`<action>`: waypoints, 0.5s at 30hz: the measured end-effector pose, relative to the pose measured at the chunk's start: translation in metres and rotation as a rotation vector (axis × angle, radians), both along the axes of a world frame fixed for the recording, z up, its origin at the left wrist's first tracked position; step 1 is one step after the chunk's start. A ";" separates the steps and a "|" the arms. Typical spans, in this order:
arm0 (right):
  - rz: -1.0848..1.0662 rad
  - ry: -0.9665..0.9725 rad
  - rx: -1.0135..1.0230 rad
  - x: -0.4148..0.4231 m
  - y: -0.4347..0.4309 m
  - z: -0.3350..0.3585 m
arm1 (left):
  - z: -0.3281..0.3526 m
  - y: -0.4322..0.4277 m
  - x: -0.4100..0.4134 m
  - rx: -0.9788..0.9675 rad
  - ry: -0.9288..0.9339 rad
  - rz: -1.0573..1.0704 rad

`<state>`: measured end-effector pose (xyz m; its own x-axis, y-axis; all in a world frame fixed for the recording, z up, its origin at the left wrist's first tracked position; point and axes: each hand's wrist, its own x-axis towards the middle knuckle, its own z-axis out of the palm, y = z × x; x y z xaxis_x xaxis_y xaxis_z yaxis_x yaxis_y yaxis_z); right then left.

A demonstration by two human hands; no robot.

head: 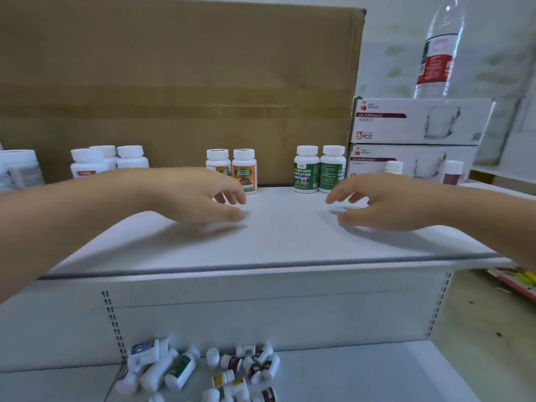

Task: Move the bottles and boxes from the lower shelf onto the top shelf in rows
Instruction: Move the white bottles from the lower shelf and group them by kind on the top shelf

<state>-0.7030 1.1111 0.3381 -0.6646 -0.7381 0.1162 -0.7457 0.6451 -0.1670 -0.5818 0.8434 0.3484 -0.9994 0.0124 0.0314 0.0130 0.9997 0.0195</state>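
Both my hands hover over the white top shelf (278, 236), holding nothing. My left hand (200, 192) has loosely curled fingers just in front of two orange-labelled bottles (244, 171). My right hand (377, 200) is relaxed, right of two green-labelled bottles (319, 169). White bottles (107, 161) stand at the back left, and two small bottles (451, 171) behind my right hand. On the lower shelf (362, 375) several small bottles (220, 369) lie jumbled on their sides.
A large cardboard box (174, 82) fills the back of the top shelf. Two stacked glass-mug boxes (417, 123) stand at the right with a water bottle (438, 50) on top. A jar (18, 169) sits at the far left.
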 end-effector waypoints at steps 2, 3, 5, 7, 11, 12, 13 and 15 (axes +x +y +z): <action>-0.004 0.017 0.021 0.027 0.000 -0.001 | 0.000 -0.003 0.024 0.009 0.009 -0.007; -0.004 0.025 0.021 0.041 0.000 -0.001 | 0.000 -0.004 0.037 0.007 0.011 -0.019; 0.000 0.030 0.011 0.069 -0.001 0.000 | 0.002 -0.005 0.065 -0.001 0.022 -0.048; 0.005 0.035 -0.002 0.098 -0.001 0.000 | 0.002 -0.007 0.094 -0.012 0.038 -0.069; 0.026 0.054 -0.049 0.160 -0.003 -0.002 | 0.000 -0.016 0.152 -0.037 0.127 -0.133; 0.032 0.053 -0.060 0.176 -0.005 -0.003 | -0.003 -0.018 0.166 -0.043 0.144 -0.153; 0.034 0.051 -0.062 0.191 -0.007 -0.005 | -0.007 -0.022 0.178 -0.051 0.149 -0.169; 0.037 0.039 -0.037 0.214 -0.013 -0.014 | -0.019 -0.031 0.201 -0.070 0.124 -0.186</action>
<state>-0.4891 1.0985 0.3245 -0.6314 -0.7569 0.1687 -0.7753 0.6108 -0.1607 -0.3813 0.8126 0.3290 -0.9682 0.2029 0.1466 0.1955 0.9787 -0.0633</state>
